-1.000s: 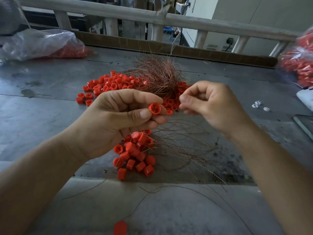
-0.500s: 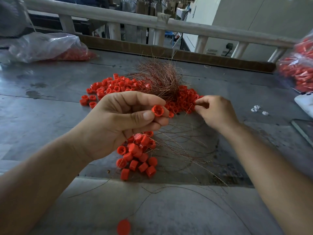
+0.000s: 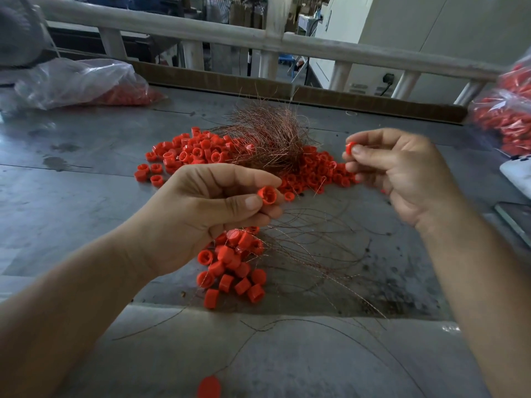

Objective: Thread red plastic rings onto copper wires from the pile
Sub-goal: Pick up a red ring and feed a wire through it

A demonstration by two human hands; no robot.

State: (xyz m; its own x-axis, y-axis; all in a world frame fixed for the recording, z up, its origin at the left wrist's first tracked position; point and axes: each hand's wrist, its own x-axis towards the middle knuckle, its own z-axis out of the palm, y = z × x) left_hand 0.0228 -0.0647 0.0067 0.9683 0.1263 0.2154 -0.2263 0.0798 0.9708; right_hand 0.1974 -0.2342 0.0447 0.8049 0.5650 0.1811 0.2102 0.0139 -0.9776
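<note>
A fresh red ring (image 3: 350, 147) is now pinched between the thumb and fingertips of the right hand (image 3: 402, 173), right of centre. It has been lifted off the loose pile (image 3: 316, 170), where that hand was digging half a second ago. The left hand (image 3: 201, 214) has stayed put at frame centre, still pinching its own ring (image 3: 267, 195). The copper wires (image 3: 270, 139) bristle behind on the counter (image 3: 71, 202). With a ring in hand, threading looks next.

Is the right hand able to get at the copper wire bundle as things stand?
Probably yes: the copper wire bundle lies uncovered, just left of the right hand, with nothing between them. That hand pinches a red ring, though, which may hamper gripping.
</note>
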